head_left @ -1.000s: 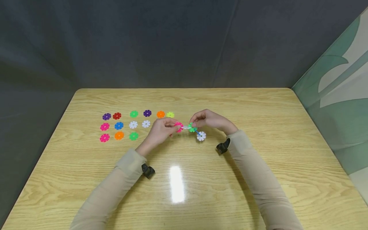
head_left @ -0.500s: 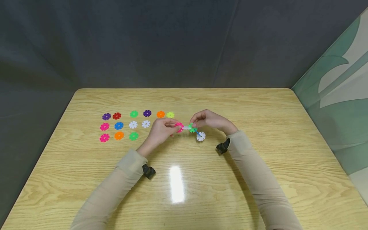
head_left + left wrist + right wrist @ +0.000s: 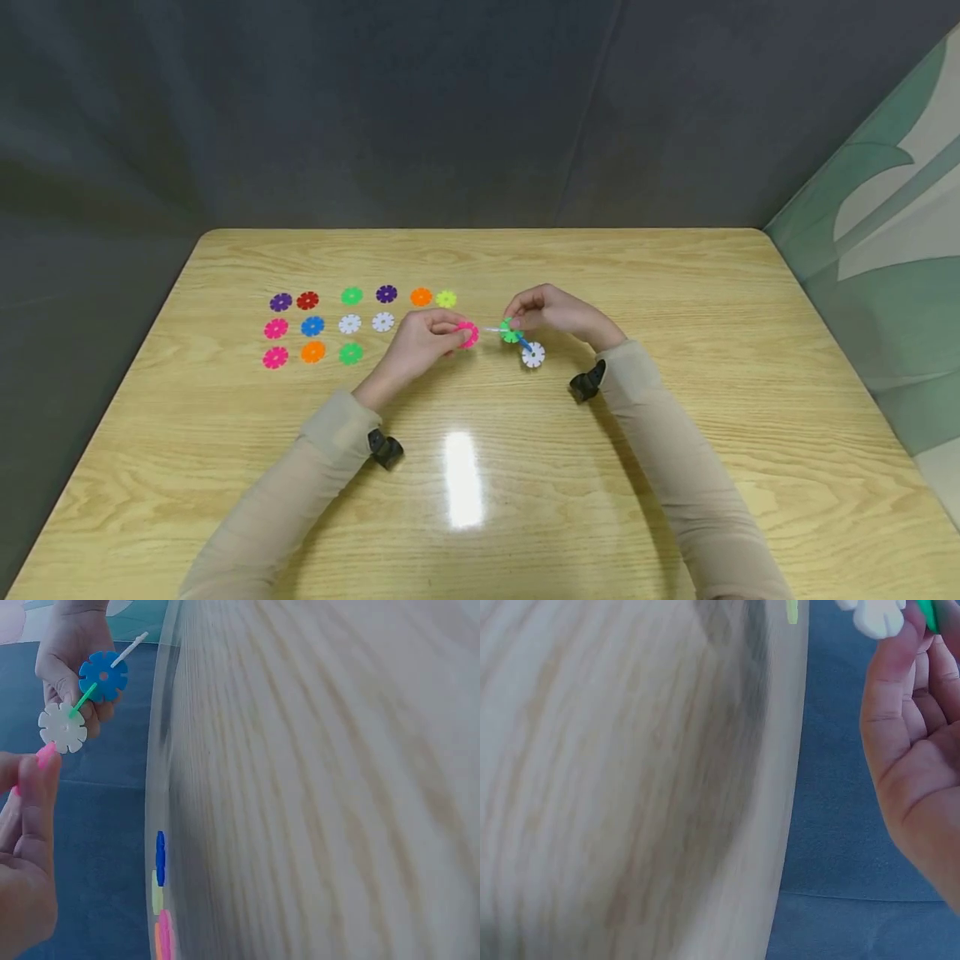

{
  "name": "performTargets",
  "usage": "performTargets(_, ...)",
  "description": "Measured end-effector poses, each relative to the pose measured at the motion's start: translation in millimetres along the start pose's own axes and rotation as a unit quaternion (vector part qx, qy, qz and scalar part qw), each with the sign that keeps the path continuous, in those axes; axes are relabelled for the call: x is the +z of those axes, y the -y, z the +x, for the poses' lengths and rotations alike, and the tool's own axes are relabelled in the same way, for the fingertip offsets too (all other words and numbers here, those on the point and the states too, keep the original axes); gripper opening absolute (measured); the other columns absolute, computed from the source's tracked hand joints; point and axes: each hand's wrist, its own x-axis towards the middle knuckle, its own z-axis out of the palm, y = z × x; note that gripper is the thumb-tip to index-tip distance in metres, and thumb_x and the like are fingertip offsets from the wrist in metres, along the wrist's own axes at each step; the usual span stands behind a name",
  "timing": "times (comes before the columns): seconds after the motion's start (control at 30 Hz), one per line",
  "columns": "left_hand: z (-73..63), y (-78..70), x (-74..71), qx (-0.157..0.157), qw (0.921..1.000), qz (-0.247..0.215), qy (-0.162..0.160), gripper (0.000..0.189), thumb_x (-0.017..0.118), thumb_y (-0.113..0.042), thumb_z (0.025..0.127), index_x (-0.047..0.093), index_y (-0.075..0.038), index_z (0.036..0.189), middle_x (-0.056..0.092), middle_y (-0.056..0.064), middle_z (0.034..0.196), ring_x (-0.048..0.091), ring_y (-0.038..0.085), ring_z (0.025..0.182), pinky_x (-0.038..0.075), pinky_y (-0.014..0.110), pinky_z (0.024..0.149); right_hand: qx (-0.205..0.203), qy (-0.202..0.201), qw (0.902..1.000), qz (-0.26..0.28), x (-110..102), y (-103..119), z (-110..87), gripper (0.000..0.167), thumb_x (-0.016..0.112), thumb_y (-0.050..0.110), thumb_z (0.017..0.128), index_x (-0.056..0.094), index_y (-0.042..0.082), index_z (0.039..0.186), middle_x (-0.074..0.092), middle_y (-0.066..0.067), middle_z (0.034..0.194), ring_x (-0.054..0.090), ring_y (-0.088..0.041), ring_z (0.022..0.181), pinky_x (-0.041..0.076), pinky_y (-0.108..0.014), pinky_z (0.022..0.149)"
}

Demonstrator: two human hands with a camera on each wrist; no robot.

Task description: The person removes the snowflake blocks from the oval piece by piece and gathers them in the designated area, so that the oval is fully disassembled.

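My left hand (image 3: 420,343) pinches a pink notched plastic disc (image 3: 469,334) between thumb and fingers. A short chain of notched discs is in my right hand (image 3: 558,313), which pinches its green disc (image 3: 512,335). From that green disc a white disc (image 3: 492,329), seen edge-on, points toward the pink one, with a narrow gap between them in the head view. On the chain's other side come a blue disc (image 3: 523,342) and another white disc (image 3: 533,356). The left wrist view shows the blue disc (image 3: 103,675) face-on; the right wrist view cuts the chain off.
Several loose discs lie in rows on the wooden table (image 3: 600,483) to the left, among them a red disc (image 3: 307,301), an orange disc (image 3: 312,352) and a yellow disc (image 3: 446,298). A dark curtain (image 3: 480,117) hangs behind the table's far edge.
My right hand has shifted slightly right with the chain, and a gap now shows between its white disc and the pink disc, where they met before. The left hand has barely moved.
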Motion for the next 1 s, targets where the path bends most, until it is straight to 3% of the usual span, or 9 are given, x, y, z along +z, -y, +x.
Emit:
performTargets(0.27,3.3,7.5,-6.6,0.007,0.9997,-0.014,0.018,0.027,0.066,-0.018,0.091,0.066,-0.001,0.112,0.071,0.018,0.107,0.068,0.031,0.098,0.059,0.035,0.079,-0.002,-0.001,1.0,-0.001,-2.2,0.1,-0.4,0.017,0.055,0.01,0.095,0.064,-0.003,0.101,0.065,0.009,0.082,0.06,-0.012,0.079,0.052,-0.032,0.083)
performTargets(0.43,1.8,10.7,-19.0,0.0,0.9999,0.012,0.011,0.029,0.065,-0.021,0.091,0.067,-0.004,0.114,0.069,0.016,0.112,0.066,0.029,0.099,0.057,0.034,0.081,-0.001,-0.001,1.0,0.005,-3.5,-0.2,-1.8,0.017,0.055,0.01,0.095,0.064,-0.003,0.101,0.065,0.009,0.081,0.062,-0.016,0.078,0.053,-0.036,0.082)
performTargets(0.63,-2.5,15.6,-36.8,-0.009,0.999,0.04,-0.021,0.029,0.067,-0.019,0.09,0.068,-0.004,0.115,0.07,0.016,0.107,0.065,0.021,0.085,0.057,0.028,0.072,0.0,0.0,0.9999,0.016,-4.5,-0.4,-3.0,0.015,0.056,0.01,0.095,0.064,-0.001,0.1,0.066,0.007,0.08,0.062,-0.019,0.075,0.053,-0.041,0.081)
performTargets(0.8,-6.9,20.3,-52.0,-0.02,0.9981,0.044,-0.037,0.034,0.069,-0.013,0.088,0.065,0.0,0.119,0.068,0.02,0.113,0.065,0.011,0.079,0.058,0.023,0.071,0.004,0.001,0.9999,0.016,-5.1,-1.3,-2.5,0.014,0.055,0.009,0.095,0.064,0.0,0.099,0.066,0.007,0.08,0.062,-0.02,0.076,0.053,-0.041,0.082)
performTargets(1.0,-9.8,28.9,-69.0,-0.035,0.9967,0.049,-0.053,0.033,0.069,-0.015,0.088,0.065,0.002,0.117,0.071,0.018,0.105,0.066,0.008,0.069,0.058,0.022,0.067,0.006,0.005,0.9998,0.017,-4.1,-0.6,-2.1,0.015,0.055,0.01,0.095,0.064,-0.002,0.101,0.066,0.007,0.081,0.062,-0.018,0.076,0.054,-0.04,0.081)
